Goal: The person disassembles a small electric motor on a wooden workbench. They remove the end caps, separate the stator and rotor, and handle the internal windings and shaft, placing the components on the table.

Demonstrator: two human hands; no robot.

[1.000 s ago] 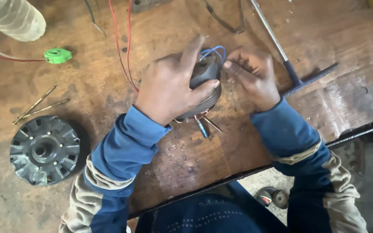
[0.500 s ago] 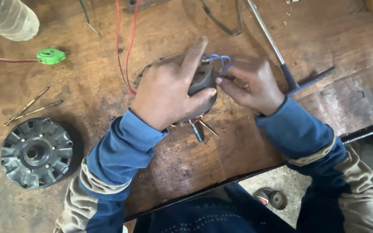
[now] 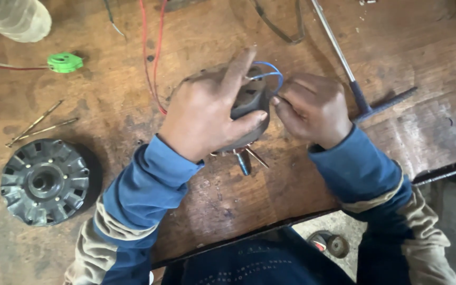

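Left hand (image 3: 207, 119) clamped down over the dark motor body (image 3: 249, 103), right in the middle of the frame — forefinger stretched up across the top, thumb hooked round the lower right edge, a firm grip. Right hand (image 3: 315, 108) just beside it, fingers curled together, tips pinched at the blue wire (image 3: 267, 71) that loops out of the motor's top right. The motor sits on the worn wooden bench (image 3: 212, 200), and small metal prongs with a blue-tipped piece (image 3: 244, 162) poke out under the left palm.

Moving outward: red wires (image 3: 151, 58) trail from the top edge down to the motor's left side. Right of the hands, a T-handled metal tool (image 3: 357, 92) lies slanted toward the upper middle. Lower left, a round dark finned housing (image 3: 44, 182) lies flat. Above it, two thin metal rods (image 3: 40, 124). Upper left, a small green plastic part (image 3: 64, 62) on a red lead, and a pale ribbed cylinder (image 3: 14, 18) in the corner. Blue sleeves with tan cuffs on both arms.
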